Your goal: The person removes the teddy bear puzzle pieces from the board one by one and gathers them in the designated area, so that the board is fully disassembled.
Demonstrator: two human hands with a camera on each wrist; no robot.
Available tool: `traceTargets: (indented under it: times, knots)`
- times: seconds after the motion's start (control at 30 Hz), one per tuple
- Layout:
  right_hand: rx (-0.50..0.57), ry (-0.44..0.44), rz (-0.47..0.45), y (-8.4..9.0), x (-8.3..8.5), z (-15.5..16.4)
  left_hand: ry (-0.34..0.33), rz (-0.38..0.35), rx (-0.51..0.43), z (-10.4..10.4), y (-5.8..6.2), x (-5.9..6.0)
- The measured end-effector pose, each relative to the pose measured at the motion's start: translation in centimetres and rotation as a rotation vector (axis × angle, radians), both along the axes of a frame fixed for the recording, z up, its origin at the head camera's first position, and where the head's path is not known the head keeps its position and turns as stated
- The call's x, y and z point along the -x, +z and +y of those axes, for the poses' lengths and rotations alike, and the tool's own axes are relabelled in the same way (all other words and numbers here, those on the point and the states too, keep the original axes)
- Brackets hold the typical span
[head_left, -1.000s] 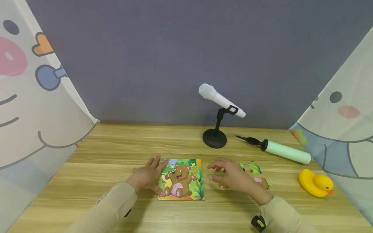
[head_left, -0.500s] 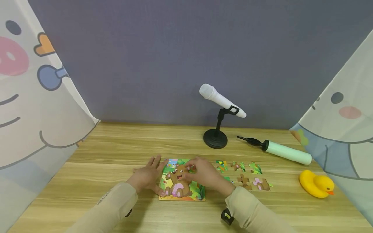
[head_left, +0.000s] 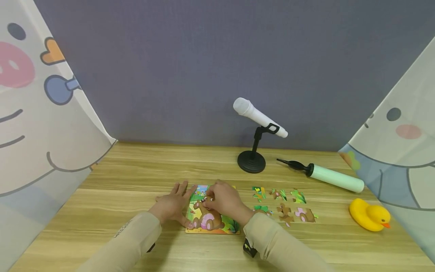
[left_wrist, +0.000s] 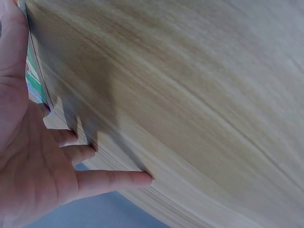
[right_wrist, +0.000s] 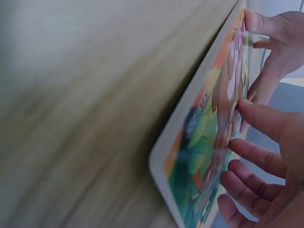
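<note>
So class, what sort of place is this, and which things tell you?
Probably a staged tabletop set for children's play, not a real home: cartoon-print curtains flank a plain grey backdrop, and a wooden table holds a bear puzzle, a rubber duck and a microphone.

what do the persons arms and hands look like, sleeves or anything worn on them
Both arms wear long beige sleeves reaching the wrists. The left sleeve carries small dark lettering along the forearm. Both the left hand and right hand are bare, with no gloves or rings visible. A small black device is strapped under the right wrist, and a dark one shows under the left.
</note>
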State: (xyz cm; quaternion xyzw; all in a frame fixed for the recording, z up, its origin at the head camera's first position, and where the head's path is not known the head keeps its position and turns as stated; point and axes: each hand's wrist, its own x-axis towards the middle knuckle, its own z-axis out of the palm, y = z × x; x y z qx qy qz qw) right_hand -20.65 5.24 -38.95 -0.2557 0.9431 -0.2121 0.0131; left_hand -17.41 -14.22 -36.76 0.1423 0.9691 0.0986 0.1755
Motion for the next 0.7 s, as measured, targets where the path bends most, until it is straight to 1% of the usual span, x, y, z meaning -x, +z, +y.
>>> traceTargets:
  times: [0.13,0.27,0.5,0.7]
  knots:
    - [0.002,-0.015,0.017,0.10,0.01,-0.39,0.016,0.003,0.013,0.11,0.04,0.00]
    - [0.002,-0.043,-0.016,0.24,-0.04,-0.63,0.038,0.002,0.030,0.37,0.13,-0.01]
    - [-0.006,-0.070,-0.036,0.25,-0.10,-0.91,0.080,-0.054,0.057,0.82,0.30,0.12]
    - [-0.083,-0.080,-0.025,0.30,0.32,-0.69,0.089,-0.062,0.041,0.84,0.34,0.14]
